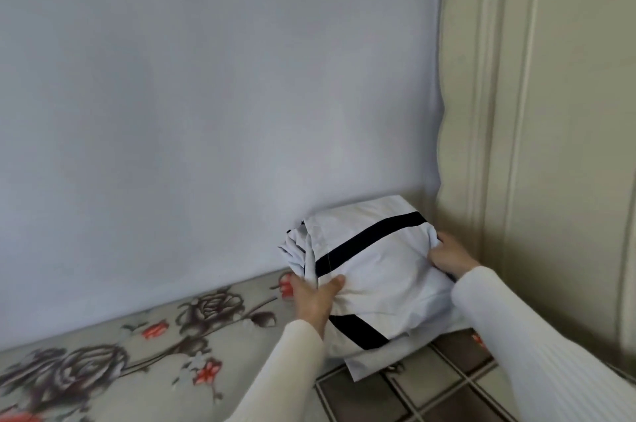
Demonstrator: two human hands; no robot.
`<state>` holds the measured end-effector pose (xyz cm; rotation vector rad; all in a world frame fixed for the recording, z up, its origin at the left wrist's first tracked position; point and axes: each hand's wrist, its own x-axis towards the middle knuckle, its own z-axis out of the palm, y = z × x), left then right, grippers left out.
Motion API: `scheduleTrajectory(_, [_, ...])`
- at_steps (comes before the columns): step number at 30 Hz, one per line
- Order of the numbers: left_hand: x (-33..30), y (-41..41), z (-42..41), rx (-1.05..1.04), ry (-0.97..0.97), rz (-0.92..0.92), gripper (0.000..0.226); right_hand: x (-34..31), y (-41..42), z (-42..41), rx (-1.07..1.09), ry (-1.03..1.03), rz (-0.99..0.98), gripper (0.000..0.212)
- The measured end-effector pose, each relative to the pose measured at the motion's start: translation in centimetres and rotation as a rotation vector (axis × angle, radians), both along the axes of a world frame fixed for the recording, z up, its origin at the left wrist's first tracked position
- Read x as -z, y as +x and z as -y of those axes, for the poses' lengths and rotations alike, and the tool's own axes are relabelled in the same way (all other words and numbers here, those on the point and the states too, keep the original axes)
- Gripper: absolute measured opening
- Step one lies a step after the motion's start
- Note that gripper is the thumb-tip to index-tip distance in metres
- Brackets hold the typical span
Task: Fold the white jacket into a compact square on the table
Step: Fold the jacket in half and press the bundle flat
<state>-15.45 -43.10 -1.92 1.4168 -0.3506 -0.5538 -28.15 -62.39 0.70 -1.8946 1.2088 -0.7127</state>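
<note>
The white jacket with black stripes lies folded into a thick, roughly square bundle in the corner where the wall meets the curtain. My left hand grips its left edge, thumb on top and fingers underneath. My right hand holds the right edge, fingers curled into the fabric. Both arms wear white ribbed sleeves. A flap of white cloth sticks out under the bundle toward the front.
The table carries a floral cloth with dark roses and red flowers on the left and a dark tiled pattern at the front right. A pale blue-grey wall rises behind; a beige curtain hangs at right.
</note>
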Motion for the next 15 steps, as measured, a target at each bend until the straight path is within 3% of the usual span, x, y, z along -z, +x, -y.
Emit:
scheduleTrajectory(7, [3.1,0.8,1.0,0.039,0.034,0.021,0.083,3.5,0.9,1.4,-0.056,-0.008,-0.167,0.038])
scheduleTrajectory(11, [3.5,1.1,1.3,0.031,0.172,0.011,0.081,3.9,1.0,1.7,-0.067,0.001,-0.229,0.041])
scheduleTrajectory(15, [2.9,0.3,1.0,-0.002,0.3,0.085,0.097,3.8,0.3,0.7,-0.013,-0.091,-0.403,0.042])
